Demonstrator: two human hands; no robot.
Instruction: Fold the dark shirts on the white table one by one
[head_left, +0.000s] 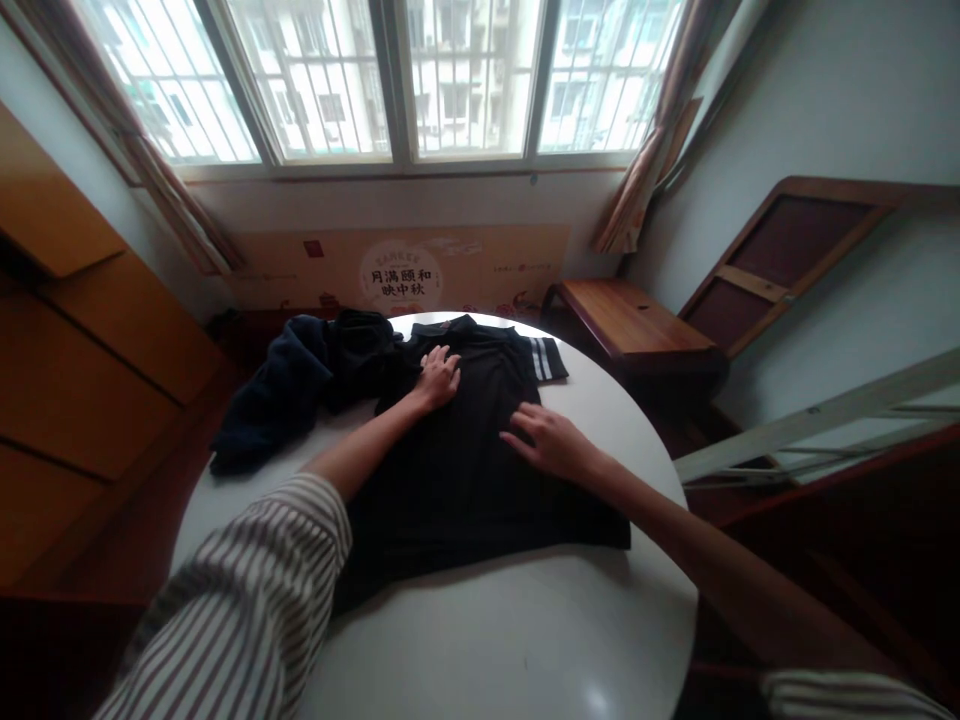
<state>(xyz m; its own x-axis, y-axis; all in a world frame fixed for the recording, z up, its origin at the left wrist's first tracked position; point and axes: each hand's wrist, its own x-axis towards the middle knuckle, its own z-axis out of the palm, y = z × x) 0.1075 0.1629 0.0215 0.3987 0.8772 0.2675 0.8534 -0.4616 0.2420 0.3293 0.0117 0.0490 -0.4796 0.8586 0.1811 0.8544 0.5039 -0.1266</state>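
Observation:
A black short-sleeved shirt (465, 460) lies spread out on a round white table (525, 640), its collar toward the window and its hem toward me. White stripes ring its right sleeve (547, 358); the left sleeve is hard to make out beside other dark cloth. My left hand (439, 378) rests on the upper chest of the shirt, fingers spread. Over the right edge of the shirt is my right hand (553, 440), fingers loosely bent and apart, holding nothing that I can see. Whether its fingertips press on the cloth is unclear.
Crumpled dark clothes (281, 385) lie at the table's far left. A wooden side table (637, 315) stands beyond the right edge. Orange-brown cabinets (82, 370) line the left, and a printed board (300, 270) leans under the barred window.

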